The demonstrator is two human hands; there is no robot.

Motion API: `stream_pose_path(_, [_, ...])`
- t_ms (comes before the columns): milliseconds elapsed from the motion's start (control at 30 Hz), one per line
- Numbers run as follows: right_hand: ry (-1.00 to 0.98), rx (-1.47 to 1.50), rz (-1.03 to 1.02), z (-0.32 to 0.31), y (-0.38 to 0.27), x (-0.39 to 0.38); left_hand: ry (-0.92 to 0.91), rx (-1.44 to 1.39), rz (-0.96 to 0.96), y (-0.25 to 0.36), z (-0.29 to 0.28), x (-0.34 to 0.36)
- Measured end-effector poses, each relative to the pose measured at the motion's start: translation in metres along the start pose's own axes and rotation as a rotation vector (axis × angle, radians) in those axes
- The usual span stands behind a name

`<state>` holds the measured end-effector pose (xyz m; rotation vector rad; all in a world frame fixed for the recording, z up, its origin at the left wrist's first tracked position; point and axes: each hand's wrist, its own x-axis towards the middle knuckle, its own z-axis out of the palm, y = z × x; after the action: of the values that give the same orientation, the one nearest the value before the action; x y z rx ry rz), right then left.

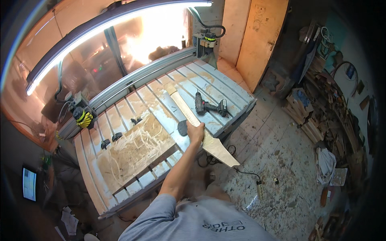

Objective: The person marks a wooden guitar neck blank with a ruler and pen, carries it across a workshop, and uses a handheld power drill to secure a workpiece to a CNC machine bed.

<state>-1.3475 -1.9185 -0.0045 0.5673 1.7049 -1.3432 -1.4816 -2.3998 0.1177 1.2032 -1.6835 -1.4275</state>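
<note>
My left hand (196,133) is closed around a long, pale carved wooden piece (185,109). Its straight slim part stretches away over the slotted machine table (237,94), while a broader, angled end juts past the table's near edge toward me. Just left of my fingers lies a dark, rounded flat piece (183,128). A black cordless drill (206,106) rests on the table to the right of the wood. My right hand does not show.
A dusty wooden board (132,152) lies on the table, with small black clamps (116,137) along its far side. A gantry rail (140,72) crosses behind, carrying tool heads (207,42). Wood offcuts (305,114) pile up at right. A cable (249,173) runs over the littered floor.
</note>
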Motion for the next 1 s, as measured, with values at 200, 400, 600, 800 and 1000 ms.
stream_pose_path(200, [-0.019, 0.036, 0.025, -0.013, -0.087, 0.063, 0.010, -0.007, -0.009, 0.028, 0.100, 0.047])
stream_pose_path(400, [-0.089, -0.035, 0.038, -0.038, -0.207, 0.133, -0.007, -0.003, -0.031, 0.055, 0.214, 0.094])
stream_pose_path(600, [-0.133, -0.161, 0.049, -0.063, -0.304, 0.178, -0.011, -0.019, -0.162, 0.081, 0.319, 0.115])
stream_pose_path(800, [-0.209, -0.259, 0.095, -0.057, -0.336, 0.200, 0.069, -0.049, -0.116, 0.031, 0.397, 0.141])
stream_pose_path(1000, [-0.227, -0.294, 0.187, -0.045, -0.328, 0.195, -0.095, 0.033, -0.398, 0.007, 0.395, 0.138])
